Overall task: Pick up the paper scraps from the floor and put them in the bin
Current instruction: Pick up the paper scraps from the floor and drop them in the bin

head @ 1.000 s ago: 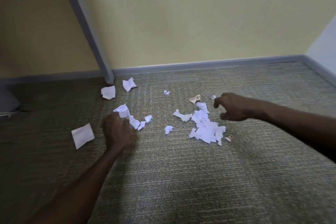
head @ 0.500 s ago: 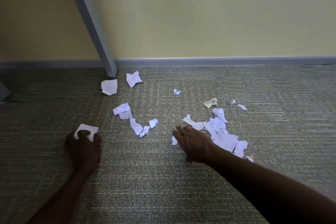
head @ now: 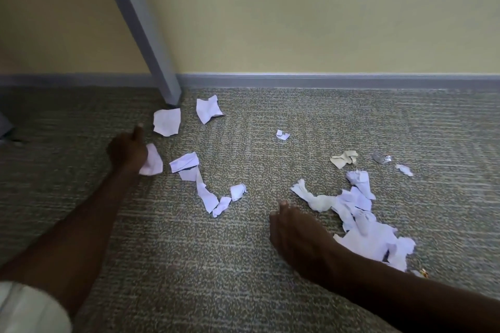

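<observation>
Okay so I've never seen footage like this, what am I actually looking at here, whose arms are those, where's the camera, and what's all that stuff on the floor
There is no machine here. The camera sits on a person's head and looks forward and down, so the two bare arms reaching in from the bottom are that person's own.

The floor is a grey-green carpet meeting a yellow wall, with a grey furniture leg coming down near the wall.

Torn and crumpled white paper scraps lie scattered about, with the biggest pile on the right. One beige scrap lies farther back.

The left hand is closed on a white scrap. The right hand is low over the carpet beside the pile; whether it holds anything cannot be seen. No bin is in view.
</observation>
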`<act>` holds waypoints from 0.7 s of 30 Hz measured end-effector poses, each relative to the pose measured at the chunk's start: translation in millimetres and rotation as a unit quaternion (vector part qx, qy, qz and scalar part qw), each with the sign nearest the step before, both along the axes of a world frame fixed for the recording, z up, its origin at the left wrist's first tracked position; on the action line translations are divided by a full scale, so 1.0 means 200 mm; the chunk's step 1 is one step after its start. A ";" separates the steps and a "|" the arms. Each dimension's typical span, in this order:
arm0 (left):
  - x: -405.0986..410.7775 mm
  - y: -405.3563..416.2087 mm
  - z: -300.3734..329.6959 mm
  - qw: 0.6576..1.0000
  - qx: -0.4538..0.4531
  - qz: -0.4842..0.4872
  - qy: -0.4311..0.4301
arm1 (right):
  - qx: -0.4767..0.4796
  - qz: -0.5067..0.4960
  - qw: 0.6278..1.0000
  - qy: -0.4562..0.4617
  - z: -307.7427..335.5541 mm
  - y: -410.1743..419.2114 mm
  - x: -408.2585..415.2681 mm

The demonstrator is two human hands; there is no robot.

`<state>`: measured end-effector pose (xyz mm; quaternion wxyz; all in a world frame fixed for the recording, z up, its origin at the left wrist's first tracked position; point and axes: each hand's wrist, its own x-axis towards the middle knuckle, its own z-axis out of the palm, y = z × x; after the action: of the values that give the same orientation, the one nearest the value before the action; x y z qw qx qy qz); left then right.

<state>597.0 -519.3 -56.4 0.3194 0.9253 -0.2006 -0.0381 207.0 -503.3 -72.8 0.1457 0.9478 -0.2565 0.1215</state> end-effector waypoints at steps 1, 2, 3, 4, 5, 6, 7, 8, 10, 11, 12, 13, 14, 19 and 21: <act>0.03 -0.07 -0.01 1.000 -0.001 -0.005 0.010 | 0.085 -0.024 0.995 0.048 -0.03 -0.01 0.00; -0.01 -0.12 0.05 1.000 -0.008 -0.004 0.006 | 0.131 -0.075 0.985 0.087 -0.02 -0.01 0.01; -0.02 -0.19 0.05 1.000 0.000 0.001 0.016 | 0.117 -0.116 0.982 0.093 -0.04 -0.01 0.02; 0.00 -0.25 0.02 0.999 0.013 -0.001 0.041 | 0.098 -0.145 0.979 0.101 -0.04 0.00 0.04; 0.02 -0.30 -0.04 0.997 0.028 -0.011 0.065 | 0.072 -0.141 0.983 0.097 -0.05 0.01 0.05; 0.03 -0.34 -0.10 0.996 0.063 -0.029 0.059 | 0.035 -0.129 0.987 0.094 -0.06 0.02 0.06; 0.03 -0.37 -0.14 0.991 0.115 -0.050 0.048 | 0.008 -0.102 0.990 0.096 -0.09 0.03 0.04; 0.01 -0.38 -0.16 0.986 0.153 -0.070 0.015 | 0.003 -0.082 0.993 0.080 -0.06 0.04 0.02; -0.08 -0.37 -0.17 0.976 0.180 -0.084 -0.086 | 0.053 -0.093 0.992 0.069 -0.04 0.02 0.02; -0.11 -0.35 -0.17 0.972 0.157 -0.106 -0.140 | 0.093 -0.118 0.986 0.076 -0.02 0.01 0.02; -0.16 -0.33 -0.14 0.966 0.127 -0.119 -0.194 | 0.128 -0.132 0.980 0.078 0.01 0.01 0.03; -0.16 -0.32 -0.16 0.959 0.107 -0.122 -0.231 | 0.149 -0.139 0.977 0.070 0.01 0.01 0.03; -0.15 -0.31 -0.17 0.955 0.089 -0.123 -0.256 | 0.139 -0.132 0.979 0.074 -0.01 0.00 0.03; -0.20 -0.35 -0.10 0.968 -0.005 -0.080 -0.239 | 0.095 -0.112 0.980 0.136 -0.11 0.00 0.04; -0.19 -0.38 -0.07 0.967 -0.026 -0.083 -0.238 | 0.096 -0.102 0.980 0.143 -0.11 0.00 0.05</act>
<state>558.9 -596.3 -70.1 0.2820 0.8794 -0.3475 0.1621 216.7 -503.5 -94.5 0.1005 0.9337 -0.3390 -0.0558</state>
